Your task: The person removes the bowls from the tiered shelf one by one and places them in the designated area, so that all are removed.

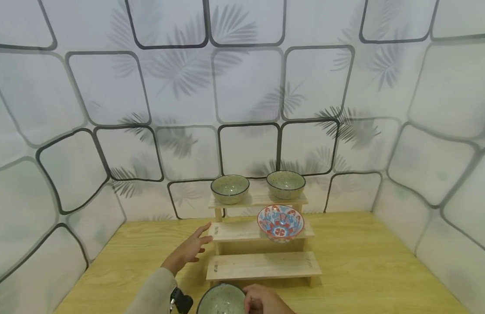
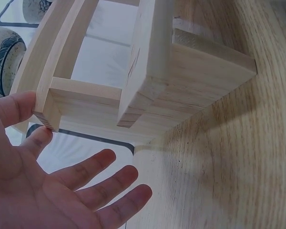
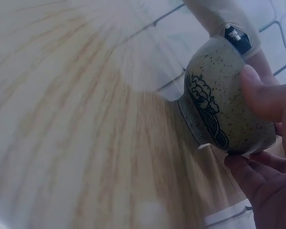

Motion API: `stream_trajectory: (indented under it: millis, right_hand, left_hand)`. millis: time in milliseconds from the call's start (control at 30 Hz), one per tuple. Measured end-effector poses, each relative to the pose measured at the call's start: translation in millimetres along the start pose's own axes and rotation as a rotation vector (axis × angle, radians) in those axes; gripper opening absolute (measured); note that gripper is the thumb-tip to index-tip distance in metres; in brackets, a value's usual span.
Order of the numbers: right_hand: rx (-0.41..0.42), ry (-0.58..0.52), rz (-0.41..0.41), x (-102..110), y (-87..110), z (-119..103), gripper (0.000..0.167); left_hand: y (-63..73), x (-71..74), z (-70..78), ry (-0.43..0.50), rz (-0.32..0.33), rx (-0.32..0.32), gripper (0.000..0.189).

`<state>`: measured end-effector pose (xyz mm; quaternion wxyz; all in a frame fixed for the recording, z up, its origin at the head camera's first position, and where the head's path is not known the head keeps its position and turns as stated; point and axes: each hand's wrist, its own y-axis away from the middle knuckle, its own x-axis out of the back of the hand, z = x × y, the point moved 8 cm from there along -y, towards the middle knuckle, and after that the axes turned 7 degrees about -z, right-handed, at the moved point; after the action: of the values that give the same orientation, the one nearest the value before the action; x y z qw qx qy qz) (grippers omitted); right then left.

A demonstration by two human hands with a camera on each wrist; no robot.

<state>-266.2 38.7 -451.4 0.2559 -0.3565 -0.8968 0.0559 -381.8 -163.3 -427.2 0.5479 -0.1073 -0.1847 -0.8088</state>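
In my right hand (image 1: 266,300) I hold a greenish speckled bowl (image 1: 222,301) by its side, low in front of the wooden rack. The right wrist view shows its outside, with a dark wave pattern on the bowl (image 3: 224,95) and my thumb pressed to its wall. My left hand (image 1: 187,252) reaches to the left end of the rack's middle shelf (image 1: 238,231). Up close, the thumb and index finger of the left hand (image 2: 52,186) touch the board's end, the other fingers spread. A red-and-blue patterned bowl (image 1: 280,222) sits tilted on the middle shelf's right side.
Two more speckled bowls (image 1: 230,190) stand side by side on the top shelf (image 1: 258,200). The bottom shelf (image 1: 263,266) is bare wood. Rack and hands are over a wood-grain table (image 1: 356,257), enclosed by patterned pale curtains (image 1: 250,87).
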Motion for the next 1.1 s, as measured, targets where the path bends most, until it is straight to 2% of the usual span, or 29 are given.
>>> stream_trajectory:
  millis: [133,233,333,467,567,700,800,1000,1100]
  right_hand:
    - [0.09,0.176,-0.011,-0.7,-0.7,-7.1,0.014]
    - [0.125,0.28,-0.012,-0.5,-0.9,-10.0,0.015]
    - [0.143,0.319,-0.03,-0.2,-2.2,-11.2,0.019]
    - [0.133,0.302,-0.071,0.4,-3.8,-11.6,0.022]
    - [0.067,0.217,-0.098,0.7,-4.0,-8.4,0.026]
    - [-0.026,-0.012,-0.115,-1.8,-2.7,-1.8,0.041]
    - [-0.066,-0.121,-0.106,-3.7,-1.4,0.5,0.05]
    - [-0.109,-0.131,-0.089,1.1,0.6,-8.5,0.057]
    - [-0.1,-0.122,-0.085,6.6,2.4,-19.1,0.056]
  left_hand:
    - [2.5,1.3,2.4,-0.001,0.007,-0.006,0.066]
    - [4.4,2.5,5.0,-0.003,0.016,-0.01,0.064]
    - [5.5,2.9,7.4,-0.005,0.021,-0.012,0.063]
    - [6.5,2.8,8.7,-0.004,0.023,-0.012,0.064]
    - [6.7,2.5,8.0,-0.001,0.021,-0.012,0.064]
    - [6.0,1.5,4.3,0.006,0.01,-0.009,0.066]
    - [5.4,0.6,2.2,0.008,0.006,-0.005,0.067]
    - [4.5,-0.7,1.6,0.002,0.015,0.007,0.066]
    - [4.1,-1.0,2.1,-0.002,0.017,0.007,0.067]
